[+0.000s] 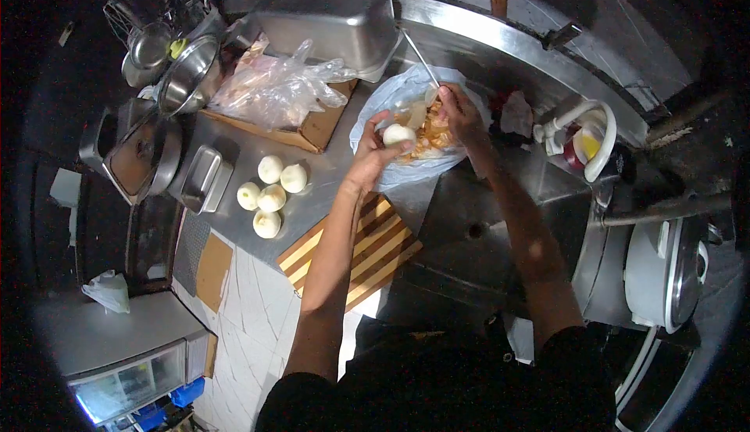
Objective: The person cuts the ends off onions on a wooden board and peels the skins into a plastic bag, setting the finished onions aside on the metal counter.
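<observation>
My left hand [370, 155] is closed around a peeled white onion [399, 136]. My right hand [462, 112] grips a knife [422, 57], its thin blade pointing up and away to the left. Both hands are over an open pale plastic bag [373, 123] that holds brown onion skins [434, 135]. A pale strip of peel [419, 112] shows between the hands; whether it is held cannot be made out. Several peeled onions [271, 198] sit in a cluster on the steel counter, left of my left forearm.
A striped wooden cutting board [375, 248] lies beneath my left forearm. Behind are a cardboard box [314, 137] with clear plastic bags and an upturned steel pan [324, 22]. A small steel tray [206, 178] and bowls [187, 76] stand left. At right is a white pot [652, 272].
</observation>
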`<state>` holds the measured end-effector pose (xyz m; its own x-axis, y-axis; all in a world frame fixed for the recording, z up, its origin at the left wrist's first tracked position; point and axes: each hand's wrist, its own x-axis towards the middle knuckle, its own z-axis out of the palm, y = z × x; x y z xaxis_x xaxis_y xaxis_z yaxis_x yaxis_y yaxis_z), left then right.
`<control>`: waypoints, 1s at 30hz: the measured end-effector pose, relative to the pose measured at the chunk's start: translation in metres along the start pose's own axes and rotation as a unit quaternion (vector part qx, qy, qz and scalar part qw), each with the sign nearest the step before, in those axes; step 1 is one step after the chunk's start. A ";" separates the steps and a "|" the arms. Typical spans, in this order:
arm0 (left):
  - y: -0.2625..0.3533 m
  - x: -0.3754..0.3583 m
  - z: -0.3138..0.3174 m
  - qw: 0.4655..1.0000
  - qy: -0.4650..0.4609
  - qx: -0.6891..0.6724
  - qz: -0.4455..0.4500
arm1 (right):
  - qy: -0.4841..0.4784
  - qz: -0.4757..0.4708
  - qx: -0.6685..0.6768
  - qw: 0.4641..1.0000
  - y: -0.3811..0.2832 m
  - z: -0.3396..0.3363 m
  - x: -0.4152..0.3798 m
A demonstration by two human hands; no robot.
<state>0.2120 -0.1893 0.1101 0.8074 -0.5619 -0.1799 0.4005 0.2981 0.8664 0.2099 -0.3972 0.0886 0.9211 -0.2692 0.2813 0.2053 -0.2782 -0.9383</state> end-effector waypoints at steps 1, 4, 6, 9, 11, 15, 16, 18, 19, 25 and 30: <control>-0.002 0.000 0.001 0.996 0.011 0.080 0.045 | 0.011 -0.021 -0.013 1.000 0.003 -0.001 0.001; -0.006 0.001 -0.003 0.976 0.024 0.193 0.094 | 0.034 -0.004 -0.030 0.999 0.008 -0.004 0.007; -0.010 -0.001 -0.006 0.943 0.020 0.282 0.176 | 0.047 0.033 -0.035 0.998 0.018 -0.010 0.014; -0.002 -0.009 0.001 0.907 0.058 0.356 0.219 | 0.045 -0.148 -0.175 0.972 0.063 -0.020 0.025; -0.006 -0.009 -0.002 0.921 0.049 0.312 0.227 | -0.032 -0.052 -0.205 0.977 0.078 -0.025 0.026; -0.004 -0.038 -0.007 0.889 0.104 0.376 0.240 | -0.080 0.237 -0.164 0.954 0.007 -0.025 0.013; -0.001 -0.053 -0.008 0.880 0.149 0.401 0.206 | -0.076 0.173 -0.119 0.975 0.010 -0.026 0.009; -0.006 -0.082 -0.030 0.858 0.236 0.435 0.138 | -0.070 0.109 -0.072 0.989 0.027 -0.029 0.005; -0.020 -0.091 -0.055 0.845 0.278 0.444 0.105 | 0.031 -0.074 -0.188 0.979 0.049 -0.033 0.005; -0.055 -0.138 -0.112 0.764 0.356 0.524 0.124 | -0.004 0.376 0.027 0.926 -0.038 -0.058 -0.076; -0.081 -0.128 -0.104 0.485 0.387 0.784 0.026 | -0.037 0.370 0.335 0.865 -0.038 -0.106 -0.157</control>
<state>0.1210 -0.0612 0.0141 0.9624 0.0532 0.2663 0.0388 -0.9975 0.0592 0.0220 -0.4421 0.1017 0.8958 -0.0774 -0.4377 -0.3281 0.5493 -0.7685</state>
